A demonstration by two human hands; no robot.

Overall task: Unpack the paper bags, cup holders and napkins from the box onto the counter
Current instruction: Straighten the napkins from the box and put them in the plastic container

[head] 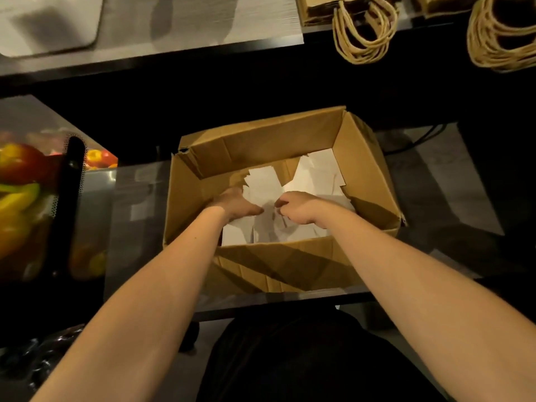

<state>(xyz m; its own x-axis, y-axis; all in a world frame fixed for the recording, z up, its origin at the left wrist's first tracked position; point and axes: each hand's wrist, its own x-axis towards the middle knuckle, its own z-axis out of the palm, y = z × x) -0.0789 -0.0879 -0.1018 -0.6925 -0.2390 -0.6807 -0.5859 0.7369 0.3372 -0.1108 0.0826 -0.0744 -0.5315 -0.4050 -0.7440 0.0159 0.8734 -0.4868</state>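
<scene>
An open cardboard box (261,146) stands on a low steel shelf in front of me. White napkins (319,175) lie loose and in stacks on its floor. Both my arms reach down into it. My left hand (235,203) lies on the napkins at the left, fingers down among them and mostly hidden. My right hand (298,208) is beside it with its fingers curled into the napkins. Two stacks of brown paper bags with twine handles, one (359,21) and another (501,30), lie on the counter at the top right.
The counter (174,30) runs across the top, with a pale tray (49,24) at its left. A glass-fronted case with a picture of red and yellow peppers (26,184) stands to the left of the box. Cables (420,137) lie behind the box at the right.
</scene>
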